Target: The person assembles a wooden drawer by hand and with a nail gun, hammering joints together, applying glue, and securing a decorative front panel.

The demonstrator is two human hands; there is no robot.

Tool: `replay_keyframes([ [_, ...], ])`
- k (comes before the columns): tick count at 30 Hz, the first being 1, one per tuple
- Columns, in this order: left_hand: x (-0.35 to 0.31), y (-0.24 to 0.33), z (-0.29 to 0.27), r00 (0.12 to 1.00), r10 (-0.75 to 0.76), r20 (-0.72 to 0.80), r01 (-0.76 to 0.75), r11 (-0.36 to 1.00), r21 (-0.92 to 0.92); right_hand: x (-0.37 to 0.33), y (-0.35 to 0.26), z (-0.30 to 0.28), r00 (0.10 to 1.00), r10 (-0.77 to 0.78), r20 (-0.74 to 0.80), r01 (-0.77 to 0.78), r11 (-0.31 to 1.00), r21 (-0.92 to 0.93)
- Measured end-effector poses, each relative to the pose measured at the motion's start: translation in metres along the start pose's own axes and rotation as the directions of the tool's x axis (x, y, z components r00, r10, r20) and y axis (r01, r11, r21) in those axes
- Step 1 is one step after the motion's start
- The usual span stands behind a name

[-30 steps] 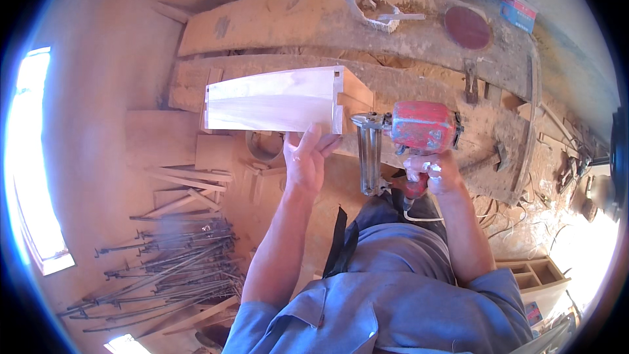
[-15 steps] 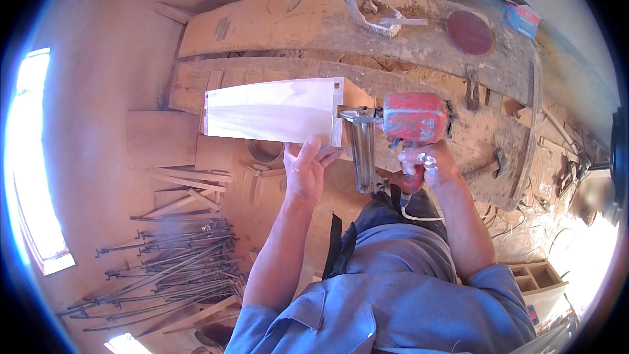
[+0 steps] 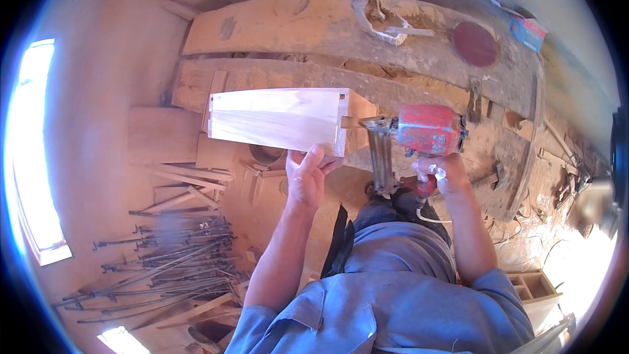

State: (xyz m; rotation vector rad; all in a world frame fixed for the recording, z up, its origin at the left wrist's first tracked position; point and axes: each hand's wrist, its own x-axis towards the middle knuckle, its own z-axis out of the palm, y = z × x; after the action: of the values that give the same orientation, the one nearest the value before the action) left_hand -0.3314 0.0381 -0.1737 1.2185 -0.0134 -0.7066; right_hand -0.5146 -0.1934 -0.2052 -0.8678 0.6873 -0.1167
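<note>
My left hand (image 3: 306, 177) grips the lower edge of a pale wooden drawer box (image 3: 275, 118), thumb against its face and fingers underneath. The box lies lengthwise over the workbench's near side, and a small notch shows at its upper right corner. In my right hand (image 3: 442, 174) is a red, paint-worn air nail gun (image 3: 429, 130), the fingers wrapped round its handle. Its metal nose points left, overlapping the tan right end of the box; whether it touches the wood I cannot tell. The magazine slants down from the nose, and a pale hose leaves the handle's bottom.
The worn workbench (image 3: 275, 31) has a gap between its planks. On it lie a red-brown sanding disc (image 3: 476, 44), a whitish rough cloth strip (image 3: 367, 16) and a wood stick. Several bar clamps (image 3: 177, 259) and wood strips (image 3: 190, 177) are piled on the floor at left.
The nail gun has moved a little right, its nose drawing back from the box's right edge. The box stays in my left hand. The whole view has shifted slightly.
</note>
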Motion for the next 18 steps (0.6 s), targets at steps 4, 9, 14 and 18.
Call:
replay_keyframes([
  [4,0.000,-0.001,0.005,0.999,0.038,-0.011,-0.038,0.999,-0.006,0.018,0.007,-0.028,0.987,-0.039,-0.157,0.020,0.992,-0.122],
  [9,-0.001,-0.007,0.012,1.000,0.031,-0.002,-0.031,0.993,-0.110,0.090,0.037,-0.122,0.938,0.023,-0.347,-0.174,0.895,-0.410],
  [14,-0.005,0.005,-0.029,0.995,0.019,0.097,0.016,0.938,-0.345,0.126,0.062,-0.214,0.914,-0.008,-0.406,-0.147,0.925,-0.350],
  [18,-0.001,0.035,-0.108,0.985,0.000,-0.171,-0.064,0.926,-0.372,0.118,0.076,-0.231,0.809,-0.339,-0.481,-0.137,0.686,-0.714],
])
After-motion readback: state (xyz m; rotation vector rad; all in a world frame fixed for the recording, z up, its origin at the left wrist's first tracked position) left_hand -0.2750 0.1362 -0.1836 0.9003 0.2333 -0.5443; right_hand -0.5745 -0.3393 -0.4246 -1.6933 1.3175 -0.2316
